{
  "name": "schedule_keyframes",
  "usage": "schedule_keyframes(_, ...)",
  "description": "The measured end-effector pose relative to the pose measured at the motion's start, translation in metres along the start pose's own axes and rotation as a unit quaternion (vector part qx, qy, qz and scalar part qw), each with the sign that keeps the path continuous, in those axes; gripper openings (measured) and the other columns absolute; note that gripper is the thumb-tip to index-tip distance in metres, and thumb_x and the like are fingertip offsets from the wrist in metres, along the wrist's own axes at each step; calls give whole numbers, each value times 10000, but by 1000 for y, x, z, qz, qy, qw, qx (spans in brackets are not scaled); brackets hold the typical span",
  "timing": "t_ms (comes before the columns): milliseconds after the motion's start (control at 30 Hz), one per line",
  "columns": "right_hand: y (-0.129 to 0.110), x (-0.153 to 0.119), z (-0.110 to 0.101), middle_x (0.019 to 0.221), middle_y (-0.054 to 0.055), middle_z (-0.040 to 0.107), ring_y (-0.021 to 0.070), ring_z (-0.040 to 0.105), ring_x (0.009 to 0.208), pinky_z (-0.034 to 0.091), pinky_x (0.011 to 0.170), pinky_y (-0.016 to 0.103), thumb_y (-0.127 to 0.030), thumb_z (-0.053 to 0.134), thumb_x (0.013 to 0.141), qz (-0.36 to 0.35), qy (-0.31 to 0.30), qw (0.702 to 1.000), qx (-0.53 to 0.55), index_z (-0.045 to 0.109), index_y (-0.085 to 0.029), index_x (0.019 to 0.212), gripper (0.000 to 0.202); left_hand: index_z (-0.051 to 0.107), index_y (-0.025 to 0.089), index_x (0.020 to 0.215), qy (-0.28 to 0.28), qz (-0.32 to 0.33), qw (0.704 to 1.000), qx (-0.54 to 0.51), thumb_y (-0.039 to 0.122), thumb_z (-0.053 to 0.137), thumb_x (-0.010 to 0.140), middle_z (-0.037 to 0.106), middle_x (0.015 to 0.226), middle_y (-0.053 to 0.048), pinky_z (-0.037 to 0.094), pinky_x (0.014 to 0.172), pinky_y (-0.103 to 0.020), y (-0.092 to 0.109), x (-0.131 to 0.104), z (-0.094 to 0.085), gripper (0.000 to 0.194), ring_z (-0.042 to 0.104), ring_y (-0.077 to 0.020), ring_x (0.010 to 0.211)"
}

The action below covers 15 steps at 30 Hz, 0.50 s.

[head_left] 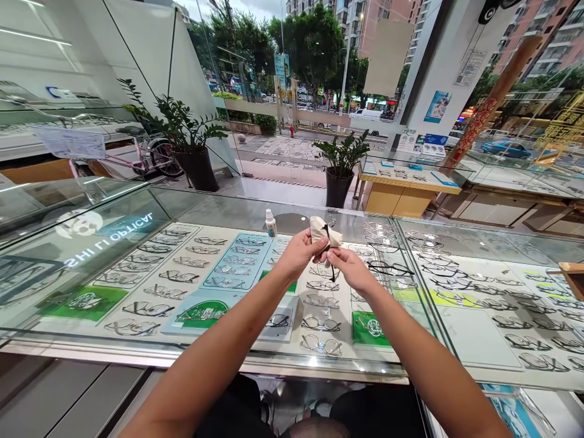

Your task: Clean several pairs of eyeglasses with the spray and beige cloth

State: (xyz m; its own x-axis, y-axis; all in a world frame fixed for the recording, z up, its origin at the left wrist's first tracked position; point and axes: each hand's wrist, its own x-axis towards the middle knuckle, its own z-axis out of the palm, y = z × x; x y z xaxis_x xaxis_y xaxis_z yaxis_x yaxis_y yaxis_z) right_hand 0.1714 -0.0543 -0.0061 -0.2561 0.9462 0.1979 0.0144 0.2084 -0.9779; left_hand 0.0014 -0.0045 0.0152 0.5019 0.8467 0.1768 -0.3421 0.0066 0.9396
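Above the glass display counter [347, 220], both my hands meet around a pair of dark-framed eyeglasses [333, 272] and a cream-coloured cloth [335, 236]. My left hand [298, 252] is closed on the bunched cloth, which wraps part of the eyeglasses. Close beside it, my right hand [350, 266] is closed with its fingertips on the eyeglasses. A dark temple arm hangs down between the hands; the lenses are mostly hidden by cloth and fingers. A small white spray bottle [271, 225] stands upright on the counter, left of and beyond my left hand.
Rows of eyeglasses [320, 324] lie under the glass. A black-framed pair [391, 268] is right of my hands, near several clear-framed ones [381, 230]. Beyond the counter stand potted plants [338, 182], a wooden display table [401, 182] and a bicycle [150, 152].
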Motion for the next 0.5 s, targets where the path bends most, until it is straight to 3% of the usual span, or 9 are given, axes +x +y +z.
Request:
schedule_keyframes(133, -1, -1, 4, 1004, 85, 785, 237, 625, 938, 488, 941, 398, -786, 699, 894, 5, -10, 1000, 5, 767, -223, 882, 567, 594, 191, 853, 29, 16, 999, 14, 647, 840, 844, 572, 556, 32, 298, 486, -250, -7, 2, 0, 518, 482, -90, 455)
schedule_keyframes(267, -5, -4, 5, 1050, 89, 797, 278, 665, 1089, 457, 1068, 442, -761, 715, 897, 3, 8, 1000, 10, 787, -221, 889, 545, 636, 172, 851, 14, 24, 999, 19, 692, 739, 917, 612, 584, -3, 345, 511, -266, -5, 5, -4, 534, 505, -101, 466)
schedule_keyframes(400, -6, -5, 1, 1062, 71, 794, 280, 652, 1111, 422, 1110, 437, -694, 757, 894, -1, 56, 998, 20, 814, -229, 909, 469, 701, 148, 943, 17, 44, 999, -9, 613, 860, 840, 709, 769, -37, 488, 681, -279, 2, 5, -7, 503, 632, -134, 675)
schedule_keyframes(500, -3, -5, -3, 1010, 68, 786, 256, 623, 1011, 434, 1031, 408, -671, 785, 863, 10, 73, 996, 48, 817, -225, 881, 448, 696, 145, 1050, -24, 44, 999, -17, 506, 943, 778, 732, 842, -42, 520, 760, -297, 5, 4, -5, 515, 663, -145, 738)
